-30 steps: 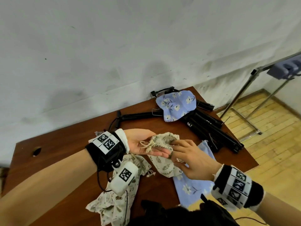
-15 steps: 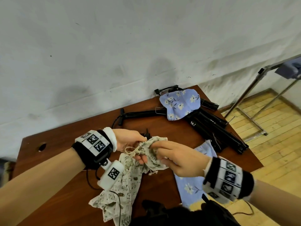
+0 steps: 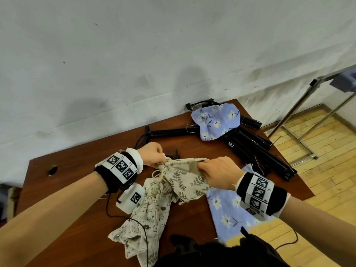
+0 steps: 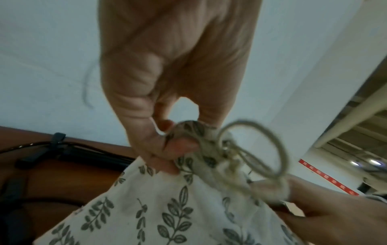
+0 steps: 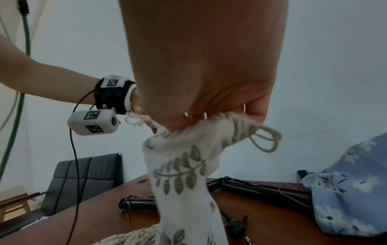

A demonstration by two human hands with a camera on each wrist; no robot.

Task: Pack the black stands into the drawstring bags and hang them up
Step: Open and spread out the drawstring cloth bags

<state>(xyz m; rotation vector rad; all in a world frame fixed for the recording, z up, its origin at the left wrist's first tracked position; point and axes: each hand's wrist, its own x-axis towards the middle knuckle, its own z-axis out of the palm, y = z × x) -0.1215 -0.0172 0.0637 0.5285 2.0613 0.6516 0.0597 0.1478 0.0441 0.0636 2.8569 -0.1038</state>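
Above a brown table (image 3: pixel 77 170), the left hand (image 3: pixel 152 154) and right hand (image 3: pixel 219 173) pinch opposite edges of a leaf-print drawstring bag (image 3: pixel 185 177), stretching its mouth (cord loops (image 4: pixel 251 149) dangling, blurred); black stands (image 3: pixel 250 147) lie beyond, partly hidden under a blue floral bag (image 3: pixel 217 121)

Head view looks down from above; both wrist views look up, close, perhaps sharing the leaf-print bag (image 3: pixel 185 180).
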